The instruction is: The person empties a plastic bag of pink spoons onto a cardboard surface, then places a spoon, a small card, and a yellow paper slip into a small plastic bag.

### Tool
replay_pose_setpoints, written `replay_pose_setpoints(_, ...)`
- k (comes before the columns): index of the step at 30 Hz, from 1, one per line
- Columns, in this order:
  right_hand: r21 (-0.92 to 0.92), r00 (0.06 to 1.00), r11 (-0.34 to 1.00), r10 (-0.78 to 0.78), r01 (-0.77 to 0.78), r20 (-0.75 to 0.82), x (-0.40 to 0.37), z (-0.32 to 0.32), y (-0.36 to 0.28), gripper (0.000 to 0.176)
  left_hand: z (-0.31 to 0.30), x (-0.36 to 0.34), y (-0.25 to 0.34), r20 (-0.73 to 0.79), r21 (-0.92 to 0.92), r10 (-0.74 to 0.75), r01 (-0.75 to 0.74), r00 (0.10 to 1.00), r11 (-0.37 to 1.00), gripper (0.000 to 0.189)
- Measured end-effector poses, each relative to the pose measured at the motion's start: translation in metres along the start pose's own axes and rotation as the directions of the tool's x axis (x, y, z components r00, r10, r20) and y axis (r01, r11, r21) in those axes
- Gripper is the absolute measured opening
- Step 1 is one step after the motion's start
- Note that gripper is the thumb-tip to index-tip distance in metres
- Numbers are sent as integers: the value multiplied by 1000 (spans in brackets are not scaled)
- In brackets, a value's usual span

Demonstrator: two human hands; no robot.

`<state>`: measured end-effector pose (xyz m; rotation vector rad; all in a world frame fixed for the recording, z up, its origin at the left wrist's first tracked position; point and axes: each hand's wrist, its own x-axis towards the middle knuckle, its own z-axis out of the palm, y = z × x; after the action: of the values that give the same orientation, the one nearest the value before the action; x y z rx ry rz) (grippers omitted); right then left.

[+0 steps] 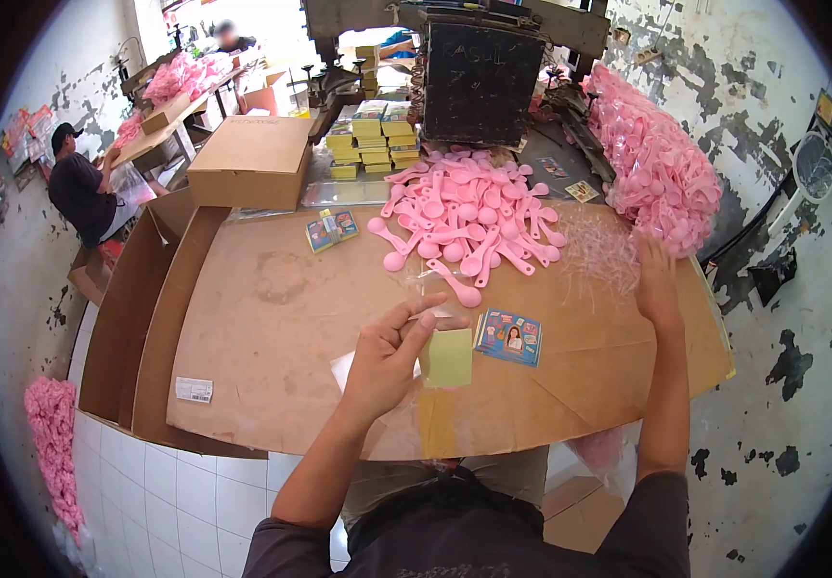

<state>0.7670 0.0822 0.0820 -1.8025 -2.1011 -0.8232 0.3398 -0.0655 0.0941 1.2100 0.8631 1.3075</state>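
Note:
My left hand [395, 358] pinches a small clear plastic bag [447, 310] between thumb and fingers, over the cardboard-covered table. A pale green card [450, 358] shows at the bag, beside my fingertips. Just right of it lies a small stack of blue printed cards [509, 337] with a portrait on top. My right hand [658, 279] reaches out to the right, fingers stretched toward the lower end of a heap of bagged pink scoops [662, 164]. Loose pink scoops [474, 217] with long handles are piled at the middle back, one lying nearest my left hand.
Thin clear plastic strips [601, 252] lie beside the scoop pile. A banded card bundle [331, 231] sits at left, before stacked card bundles [371, 130] and a closed carton [249, 159]. An open carton [137, 318] borders the left edge. A person [84, 188] sits far left.

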Motion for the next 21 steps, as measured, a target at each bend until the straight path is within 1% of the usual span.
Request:
replay_pose_setpoints(1, 188, 998, 981, -24, 35, -63, 4, -17, -16, 57, 1, 2, -2, -3, -13, 18, -18, 1000, 1000, 37)
replay_pose_setpoints(2, 368, 992, 926, -35, 79, -124, 4, -33, -34, 52, 3, 3, -5, -6, -27, 31, -31, 999, 999, 37)
replay_pose_setpoints(3, 531, 994, 842, -48, 94, -99, 3, -52, -57, 49, 5, 2, -8, -9, -41, 39, -39, 999, 998, 38)
replay_pose_setpoints(4, 677, 995, 729, -63, 100, -79, 2, -69, -81, 46, 7, 2, -8, 3, -35, 21, -21, 1000, 999, 38)
replay_pose_setpoints(6, 906, 970, 422, -227, 21, 83, -3, -92, -122, 40, 8, 2, -5, 27, -15, -8, 8, 1000, 1000, 38)
replay_pose_setpoints(7, 960, 939, 280, -335, 17, 82, -5, -112, -142, 39, 8, 2, -7, 19, -1, 1, -1, 1000, 1000, 37)
replay_pose_setpoints(8, 991, 896, 133, -440, -4, 62, -7, -127, -160, 39, 8, 2, -10, 10, 12, 9, -9, 1000, 1000, 36)
replay_pose_setpoints(11, 999, 888, 17, -458, -39, 43, -17, -130, -193, 34, 9, 1, -11, -26, 23, 50, -50, 998, 999, 33)
replay_pose_setpoints(14, 973, 842, -107, -526, -206, 121, -19, -104, -201, 30, 8, 2, -8, -94, 42, 142, -138, 985, 990, 29)
replay_pose_setpoints(15, 975, 839, -116, -534, -190, 100, -19, -105, -202, 29, 6, 3, -7, -123, 53, 179, -173, 976, 983, 28)
replay_pose_setpoints(17, 978, 833, -134, -550, -160, 61, -19, -105, -202, 26, 1, 3, -1, -169, 45, 156, -151, 973, 988, 27)
replay_pose_setpoints(18, 985, 831, -118, -554, -128, 42, -18, -105, -202, 25, -2, 3, 3, -189, 41, 144, -139, 971, 989, 26)
replay_pose_setpoints(19, 990, 830, -101, -557, -95, 23, -18, -104, -201, 24, -5, 3, 6, -185, 94, 149, -133, 972, 987, 26)
replay_pose_setpoints(20, 995, 830, -84, -557, -61, 4, -17, -104, -200, 23, -5, 3, 8, -192, 78, 143, -130, 971, 988, 27)
replay_pose_setpoints(21, 989, 828, -101, -560, -106, 31, -17, -102, -199, 22, -4, 4, 10, -198, 61, 138, -128, 970, 990, 28)
